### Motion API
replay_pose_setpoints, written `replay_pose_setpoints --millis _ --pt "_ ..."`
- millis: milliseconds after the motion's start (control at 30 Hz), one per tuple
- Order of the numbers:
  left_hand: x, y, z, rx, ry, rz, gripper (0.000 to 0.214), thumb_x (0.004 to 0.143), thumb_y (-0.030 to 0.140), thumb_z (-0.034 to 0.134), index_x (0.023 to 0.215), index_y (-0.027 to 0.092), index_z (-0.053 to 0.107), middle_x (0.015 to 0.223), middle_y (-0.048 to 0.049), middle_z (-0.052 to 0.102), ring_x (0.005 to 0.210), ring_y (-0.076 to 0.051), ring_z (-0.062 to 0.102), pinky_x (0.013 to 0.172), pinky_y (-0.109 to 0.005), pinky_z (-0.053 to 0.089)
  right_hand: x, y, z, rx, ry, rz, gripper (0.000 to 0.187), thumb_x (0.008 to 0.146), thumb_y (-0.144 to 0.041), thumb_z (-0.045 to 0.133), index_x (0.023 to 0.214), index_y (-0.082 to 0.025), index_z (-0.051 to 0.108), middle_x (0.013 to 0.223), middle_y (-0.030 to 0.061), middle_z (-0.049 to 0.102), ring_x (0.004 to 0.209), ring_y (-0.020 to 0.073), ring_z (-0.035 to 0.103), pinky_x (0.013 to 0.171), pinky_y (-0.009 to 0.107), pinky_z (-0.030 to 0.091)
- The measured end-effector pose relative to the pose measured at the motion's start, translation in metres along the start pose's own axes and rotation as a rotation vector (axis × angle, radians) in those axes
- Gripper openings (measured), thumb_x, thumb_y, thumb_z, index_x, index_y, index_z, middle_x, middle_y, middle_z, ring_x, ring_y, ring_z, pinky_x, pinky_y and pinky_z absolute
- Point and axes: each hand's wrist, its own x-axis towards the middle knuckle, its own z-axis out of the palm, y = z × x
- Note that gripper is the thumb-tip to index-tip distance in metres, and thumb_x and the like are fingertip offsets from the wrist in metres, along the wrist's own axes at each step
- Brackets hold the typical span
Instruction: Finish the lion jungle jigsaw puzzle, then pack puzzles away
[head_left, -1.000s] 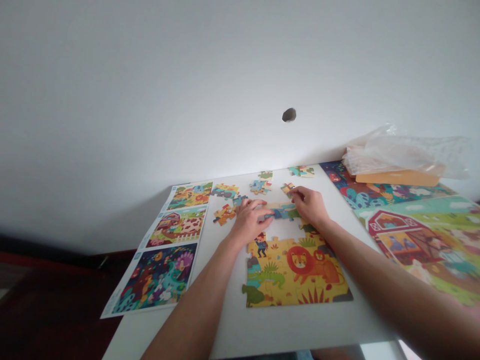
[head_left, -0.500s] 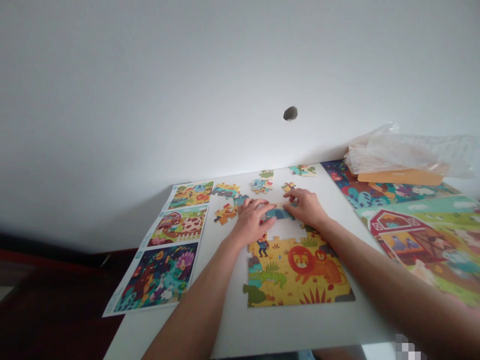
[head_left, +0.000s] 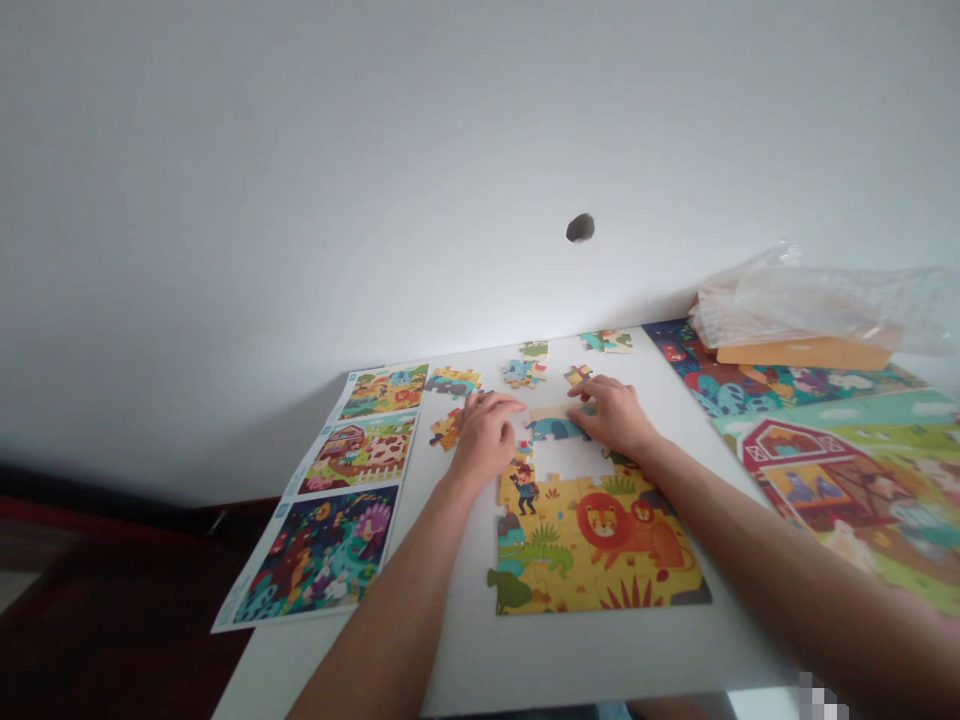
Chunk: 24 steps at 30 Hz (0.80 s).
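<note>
A partly joined jigsaw puzzle (head_left: 559,560) with lions and a crocodile lies on the white table. Above a gap at its far side is a joined strip of blue elephant puzzle pieces (head_left: 553,426). My right hand (head_left: 613,418) has bent fingers at the strip's right end, thumb and forefinger gripping it. My left hand (head_left: 486,440) is left of the strip, fingers stretched out and thumb apart, near loose pieces and partly hiding them. An orange loose piece (head_left: 444,430) shows beside it. Another small piece (head_left: 578,375) lies just beyond my right fingers.
Loose pieces (head_left: 523,373) are scattered toward the wall (head_left: 450,200). At the left lies a picture sheet (head_left: 319,500) with three scenes. On the right are a farm puzzle (head_left: 847,470), a dark forest puzzle (head_left: 795,385), and a plastic bag (head_left: 810,300) over an orange board (head_left: 802,354).
My left hand has moved left, away from the elephant strip and toward the loose pieces, uncovering the strip's left end. My right hand has stayed in place.
</note>
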Motion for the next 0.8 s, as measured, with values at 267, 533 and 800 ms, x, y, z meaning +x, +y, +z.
replay_pose_setpoints --millis 267,533,800 --pt "0.000 -0.023 0.002 0.145 0.036 -0.311 0.030 0.082 0.024 0.057 0.110 0.027 0.069 0.122 -0.0092 0.064 0.111 -0.037 0.051 0.087 -0.055 0.042 0.000 -0.001 -0.003 0.052 0.065 0.008 0.020 0.081 -0.032 0.060 0.095 -0.022 0.072 0.088 0.0042 0.067 0.085 0.0203 0.061 0.084 0.035 0.044" --pt "-0.001 -0.029 -0.001 0.128 0.035 -0.278 0.036 0.080 0.028 0.062 0.115 0.029 0.066 0.124 -0.0080 0.066 0.109 -0.037 0.051 0.086 -0.055 0.042 0.000 0.000 -0.001 0.064 0.081 0.012 0.020 0.080 -0.030 0.059 0.094 -0.022 0.072 0.086 0.0042 0.067 0.083 0.0196 0.061 0.082 0.033 0.044" --pt "0.001 -0.031 -0.005 0.132 0.062 -0.309 0.043 0.075 0.037 0.069 0.117 0.027 0.066 0.114 -0.0101 0.068 0.111 -0.037 0.051 0.089 -0.053 0.042 0.000 0.004 0.000 0.075 0.109 0.013 0.022 0.082 -0.030 0.058 0.096 -0.021 0.071 0.087 0.0044 0.068 0.083 0.0200 0.062 0.078 0.032 0.045"
